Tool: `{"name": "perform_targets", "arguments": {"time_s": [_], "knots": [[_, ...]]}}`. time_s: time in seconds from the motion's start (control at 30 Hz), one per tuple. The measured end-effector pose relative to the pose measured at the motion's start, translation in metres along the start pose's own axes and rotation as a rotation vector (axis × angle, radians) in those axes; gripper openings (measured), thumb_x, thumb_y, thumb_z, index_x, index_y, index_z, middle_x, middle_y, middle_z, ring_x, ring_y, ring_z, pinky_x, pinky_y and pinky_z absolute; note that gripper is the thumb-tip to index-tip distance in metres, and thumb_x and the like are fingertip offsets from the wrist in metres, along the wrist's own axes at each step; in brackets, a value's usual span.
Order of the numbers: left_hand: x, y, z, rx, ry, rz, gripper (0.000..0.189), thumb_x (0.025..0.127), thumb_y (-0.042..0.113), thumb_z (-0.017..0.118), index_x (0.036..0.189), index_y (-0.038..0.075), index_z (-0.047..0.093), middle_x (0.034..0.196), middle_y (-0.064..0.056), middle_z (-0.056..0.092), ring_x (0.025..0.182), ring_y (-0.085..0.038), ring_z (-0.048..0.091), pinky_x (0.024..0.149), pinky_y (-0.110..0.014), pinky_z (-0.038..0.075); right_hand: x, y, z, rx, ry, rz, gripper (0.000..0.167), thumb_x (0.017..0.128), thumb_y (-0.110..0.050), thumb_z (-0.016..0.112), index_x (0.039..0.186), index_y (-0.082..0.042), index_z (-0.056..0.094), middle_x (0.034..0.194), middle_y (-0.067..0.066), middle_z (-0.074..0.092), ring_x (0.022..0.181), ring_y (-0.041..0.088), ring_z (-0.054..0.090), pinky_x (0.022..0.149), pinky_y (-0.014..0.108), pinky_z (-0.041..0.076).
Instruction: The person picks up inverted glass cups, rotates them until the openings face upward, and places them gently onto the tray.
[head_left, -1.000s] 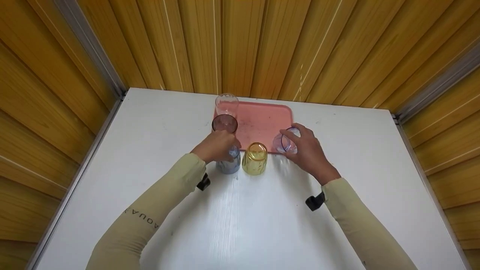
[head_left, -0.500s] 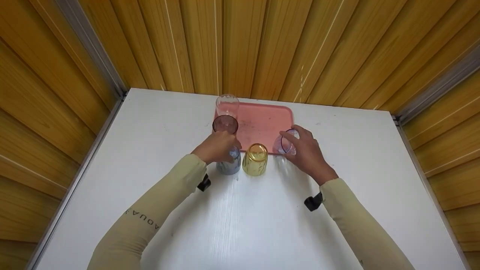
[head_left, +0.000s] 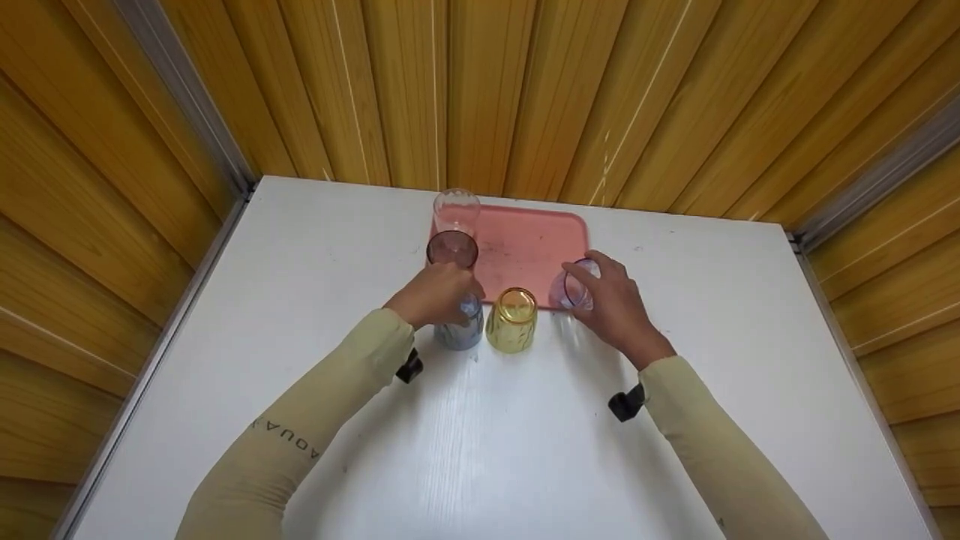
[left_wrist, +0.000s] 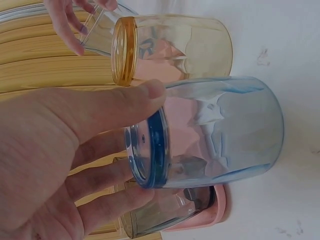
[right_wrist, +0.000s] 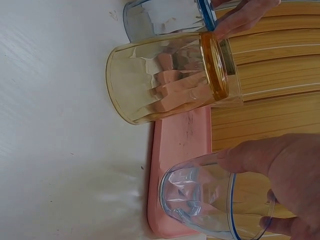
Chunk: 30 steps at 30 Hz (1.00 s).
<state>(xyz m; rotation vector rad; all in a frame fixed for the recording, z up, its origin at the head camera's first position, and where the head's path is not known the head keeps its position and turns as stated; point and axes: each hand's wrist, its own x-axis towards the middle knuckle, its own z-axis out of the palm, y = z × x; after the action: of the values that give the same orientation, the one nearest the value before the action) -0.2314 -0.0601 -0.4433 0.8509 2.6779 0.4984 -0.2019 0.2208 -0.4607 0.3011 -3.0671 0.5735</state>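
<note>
My left hand (head_left: 439,292) grips the base end of a blue glass (left_wrist: 220,135), which stands mouth down on the white table before the tray. Its thumb (left_wrist: 120,105) lies on one side of the base, the fingers on the other. Beside it stands a yellow glass (head_left: 511,321), also upside down and untouched. My right hand (head_left: 615,304) holds a pale glass with a blue rim (right_wrist: 197,192) near its mouth, thumb and fingers on opposite sides. This glass is mouth up at the front right corner of the pink tray (head_left: 532,240); whether its base rests fully there I cannot tell.
On the tray's left side a dark purplish glass (head_left: 452,246) stands mouth up, with a clear glass (head_left: 457,208) behind it. Wood-patterned panels (head_left: 480,97) rise behind the white table (head_left: 480,450) and at both sides.
My right hand has shifted slightly with the pale glass toward the tray corner, then stays still. My left hand keeps its grip on the blue glass in the same spot.
</note>
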Motion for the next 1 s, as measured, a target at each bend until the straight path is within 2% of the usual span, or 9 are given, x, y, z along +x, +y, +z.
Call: {"name": "perform_targets", "arguments": {"time_s": [0.23, 0.47, 1.0], "knots": [[0.0, 0.0, 0.0, -0.005, 0.003, -0.002, 0.045, 0.07, 0.012, 0.086, 0.113, 0.017, 0.074, 0.111, -0.002, 0.073, 0.104, -0.018, 0.067, 0.092, -0.038, 0.056, 0.002, 0.0, -0.001, -0.008, -0.019, 0.008, 0.068, 0.083, -0.02, 0.076, 0.143, -0.032, 0.046, 0.156, 0.011, 0.028, 0.143, 0.038, 0.026, 0.111, 0.063, 0.03], [0.0, -0.001, 0.0, 0.043, 0.007, 0.028, 0.046, 0.07, 0.014, 0.086, 0.114, 0.014, 0.073, 0.111, -0.002, 0.073, 0.101, -0.017, 0.069, 0.092, -0.035, 0.056, 0.005, 0.004, 0.0, 0.011, -0.018, -0.01, 0.07, 0.082, -0.018, 0.077, 0.143, -0.029, 0.047, 0.155, 0.014, 0.029, 0.142, 0.039, 0.027, 0.111, 0.064, 0.029], [0.0, -0.001, 0.001, 0.021, -0.002, 0.014, 0.045, 0.071, 0.013, 0.086, 0.115, 0.014, 0.072, 0.111, -0.002, 0.073, 0.102, -0.017, 0.069, 0.091, -0.036, 0.056, 0.014, 0.007, 0.002, 0.056, -0.072, 0.02, 0.071, 0.083, -0.015, 0.075, 0.145, -0.029, 0.044, 0.158, 0.011, 0.025, 0.145, 0.039, 0.023, 0.113, 0.062, 0.028]]}}
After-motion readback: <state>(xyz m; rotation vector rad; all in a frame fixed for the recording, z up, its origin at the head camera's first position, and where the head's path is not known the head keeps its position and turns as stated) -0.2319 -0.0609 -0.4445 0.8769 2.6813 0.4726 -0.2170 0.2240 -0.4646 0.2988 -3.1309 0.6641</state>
